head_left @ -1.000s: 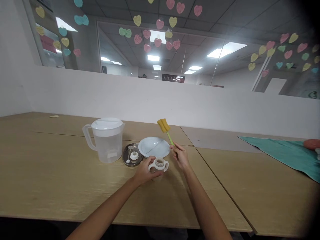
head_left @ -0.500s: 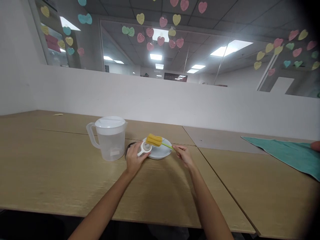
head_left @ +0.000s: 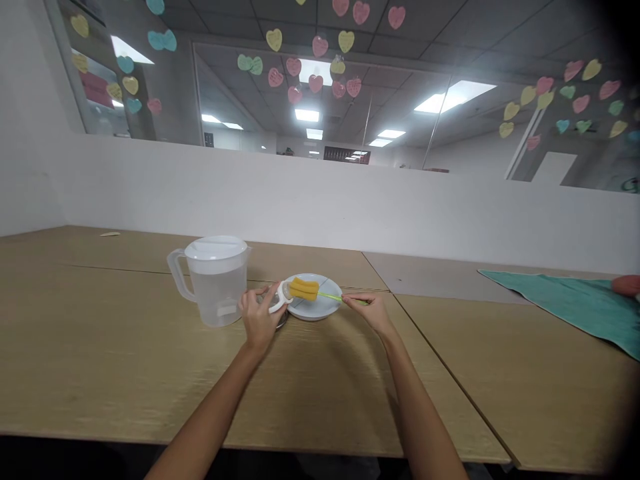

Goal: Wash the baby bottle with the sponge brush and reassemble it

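Note:
My left hand (head_left: 260, 320) is closed around a clear bottle (head_left: 270, 294) lying on its side, with a white collar and loop handle (head_left: 281, 297) at its mouth. Between the thumb and forefinger of my right hand (head_left: 370, 312) is the thin green handle of a bottle brush (head_left: 304, 289). Its yellow sponge head sits right at the bottle's mouth; I cannot tell whether the tip is inside. Below both is a white plate (head_left: 327, 308) on the table. Part of a dark round item (head_left: 283, 322) shows under my left hand, mostly hidden.
A lidded translucent pitcher (head_left: 219, 287) stands left of my left hand. At the right lies a green cloth (head_left: 565, 300), with a blurred reddish shape (head_left: 625, 285) at its far end. Seams run across the wooden table (head_left: 320, 393), and a white wall (head_left: 320, 207) rises behind it.
The bottle has turned so its mouth faces the brush, and the sponge head has come down level with it. My right hand has lowered slightly. The view has shifted a little.

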Tool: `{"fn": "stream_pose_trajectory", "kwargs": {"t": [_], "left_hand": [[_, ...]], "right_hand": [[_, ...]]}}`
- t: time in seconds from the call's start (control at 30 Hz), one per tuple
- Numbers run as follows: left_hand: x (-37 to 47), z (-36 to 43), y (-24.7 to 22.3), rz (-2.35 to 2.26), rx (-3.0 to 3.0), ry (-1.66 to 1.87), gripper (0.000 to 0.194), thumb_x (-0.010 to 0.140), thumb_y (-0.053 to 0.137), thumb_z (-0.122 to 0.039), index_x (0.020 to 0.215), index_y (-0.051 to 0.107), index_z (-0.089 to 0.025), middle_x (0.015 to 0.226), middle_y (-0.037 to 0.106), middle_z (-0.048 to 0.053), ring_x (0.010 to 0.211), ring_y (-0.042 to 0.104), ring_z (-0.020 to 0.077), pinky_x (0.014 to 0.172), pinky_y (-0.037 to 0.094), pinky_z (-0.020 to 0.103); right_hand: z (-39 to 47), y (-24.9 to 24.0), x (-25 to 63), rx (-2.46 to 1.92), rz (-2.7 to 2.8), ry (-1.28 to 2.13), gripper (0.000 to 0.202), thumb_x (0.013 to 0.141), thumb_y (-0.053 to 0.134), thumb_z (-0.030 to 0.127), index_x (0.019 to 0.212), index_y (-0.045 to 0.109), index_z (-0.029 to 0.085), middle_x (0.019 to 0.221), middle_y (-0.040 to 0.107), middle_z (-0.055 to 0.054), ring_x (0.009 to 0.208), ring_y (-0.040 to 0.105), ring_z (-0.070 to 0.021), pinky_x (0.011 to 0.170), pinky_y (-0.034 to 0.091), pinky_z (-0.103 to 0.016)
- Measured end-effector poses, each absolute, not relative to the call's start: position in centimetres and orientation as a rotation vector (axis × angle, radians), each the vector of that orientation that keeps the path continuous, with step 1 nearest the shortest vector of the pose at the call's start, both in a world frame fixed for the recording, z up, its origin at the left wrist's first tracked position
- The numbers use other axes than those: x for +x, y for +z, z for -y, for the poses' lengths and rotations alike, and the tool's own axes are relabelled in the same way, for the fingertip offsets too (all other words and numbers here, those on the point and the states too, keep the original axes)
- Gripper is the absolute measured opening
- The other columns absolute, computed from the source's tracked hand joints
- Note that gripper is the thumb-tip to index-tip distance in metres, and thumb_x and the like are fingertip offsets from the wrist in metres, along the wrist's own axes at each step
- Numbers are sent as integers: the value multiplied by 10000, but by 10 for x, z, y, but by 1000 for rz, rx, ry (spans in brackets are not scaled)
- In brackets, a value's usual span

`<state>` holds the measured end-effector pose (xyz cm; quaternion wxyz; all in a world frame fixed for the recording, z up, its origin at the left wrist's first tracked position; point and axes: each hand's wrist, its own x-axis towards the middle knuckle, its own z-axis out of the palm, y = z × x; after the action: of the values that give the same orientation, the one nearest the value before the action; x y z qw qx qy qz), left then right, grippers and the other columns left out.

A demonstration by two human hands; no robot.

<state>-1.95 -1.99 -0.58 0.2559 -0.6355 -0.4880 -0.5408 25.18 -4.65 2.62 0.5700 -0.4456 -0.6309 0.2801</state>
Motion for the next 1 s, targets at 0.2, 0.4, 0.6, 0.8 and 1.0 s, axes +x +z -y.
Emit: {"fn": "stream_pose_trajectory", "kwargs": {"t": [0.2, 0.4, 0.6, 0.8, 1.0], "left_hand": [[-22, 19, -5, 1352, -1708, -1425, 395, 734, 645, -406, 1110, 629, -287, 963, 550, 93, 872, 481, 230, 806, 354, 372], [-24, 19, -5, 1289, -1734, -1358, 356, 754, 630, -362, 1109, 627, -329, 965, 540, 95, 869, 479, 230, 827, 354, 390], [-23, 16, -12, 1214, -1816, -1364, 366, 787, 595, -297, 1149, 594, -349, 953, 538, 95, 901, 508, 230, 831, 369, 397], [-20, 21, -8, 1125, -1860, -1351, 333, 786, 594, -268, 1111, 623, -334, 912, 543, 85, 920, 521, 214, 911, 375, 427], [-11, 29, -4, 1045, -1899, -1343, 327, 787, 591, -262, 1099, 626, -353, 916, 538, 77, 915, 508, 210, 943, 368, 441]], "right_hand": [[58, 33, 240, -1009, 1546, 558, 224, 674, 694, 368, 799, 744, 190, 856, 716, -71, 836, 677, -256, 826, 528, -386], [62, 33, 230, -974, 1594, 518, 191, 674, 695, 364, 789, 744, 220, 838, 718, -51, 811, 680, -261, 807, 541, -413], [61, 32, 229, -990, 1582, 547, 180, 673, 698, 355, 775, 745, 215, 818, 720, -58, 785, 683, -255, 768, 549, -393], [62, 34, 226, -982, 1588, 551, 153, 672, 696, 341, 740, 745, 213, 792, 722, -59, 766, 683, -246, 749, 549, -373], [62, 27, 204, -961, 1597, 536, 160, 687, 673, 355, 750, 745, 227, 804, 722, -46, 772, 679, -244, 764, 540, -380]]}}
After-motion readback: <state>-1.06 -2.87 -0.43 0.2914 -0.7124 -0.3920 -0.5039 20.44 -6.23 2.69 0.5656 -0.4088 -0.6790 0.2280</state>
